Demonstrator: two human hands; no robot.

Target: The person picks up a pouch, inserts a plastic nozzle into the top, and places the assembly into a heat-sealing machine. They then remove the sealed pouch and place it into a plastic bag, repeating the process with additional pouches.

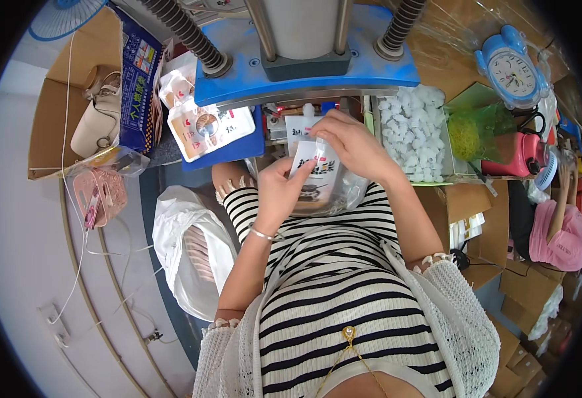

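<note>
A white and brown printed pouch [314,178] is held upright in front of my lap. My left hand [280,194] is closed on its left side, the thumb lying across the front. At the pouch's top edge my right hand [352,144] has its fingers bent and pinched together. Just behind it stands a second white pouch [297,127] with a pale spout at its top. More printed pouches [213,131] lie in a pile on a blue board to the left of my hands. Below the held pouch, clear plastic film covers part of whatever lies there.
A press with a blue plate [304,79] overhangs the work spot. White plastic parts fill a bin [445,149] at right, near a blue clock [513,71] and a red device [513,154]. A white bag [172,232] hangs at left. Someone in pink [559,232] sits far right.
</note>
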